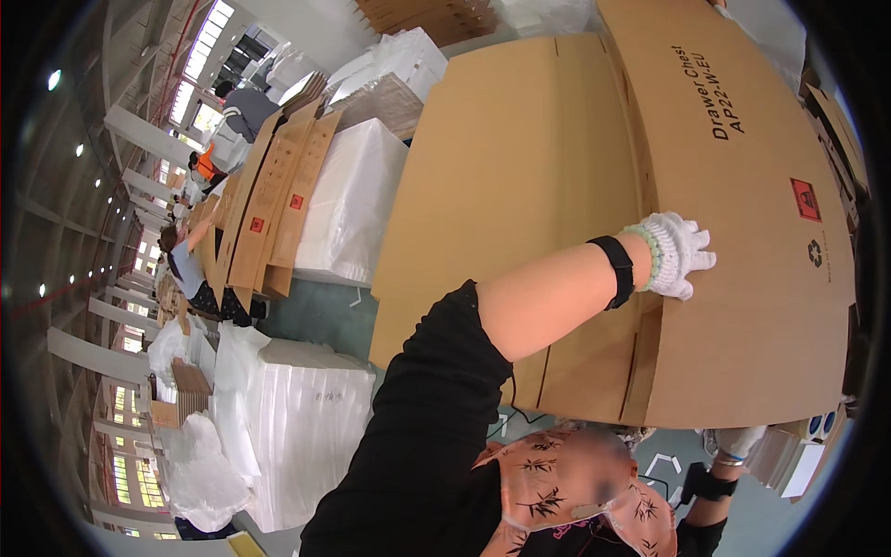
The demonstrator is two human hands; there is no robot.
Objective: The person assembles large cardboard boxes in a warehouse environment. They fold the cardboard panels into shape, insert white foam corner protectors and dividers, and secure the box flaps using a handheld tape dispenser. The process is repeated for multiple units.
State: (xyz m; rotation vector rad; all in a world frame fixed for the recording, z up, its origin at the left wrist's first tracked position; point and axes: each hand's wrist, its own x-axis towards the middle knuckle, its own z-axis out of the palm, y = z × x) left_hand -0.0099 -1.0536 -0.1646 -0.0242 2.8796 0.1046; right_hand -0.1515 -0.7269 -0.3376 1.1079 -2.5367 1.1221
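Observation:
My left hand [678,255], in a white knit glove, lies on the upper panel of a large brown cardboard box [742,306]. Its fingers are spread and pressed against the board, holding nothing. A black strap circles that wrist below the rolled black sleeve. Lower right, my right hand [740,440] is also gloved and strapped, at the near edge of the box. Its fingers are mostly hidden, so its grip does not show. Left of the box's panel, a wide plain cardboard flap [492,186] spreads out, with a fold and a gap between the two.
White-wrapped stacks [306,418] and a plastic-covered pile [353,200] stand to the left. Upright folded cartons [278,195] are beyond, with a co-worker [190,269] beside them. At lower right sit stacked white boards [784,459]. A dark cable [524,418] hangs near my arm.

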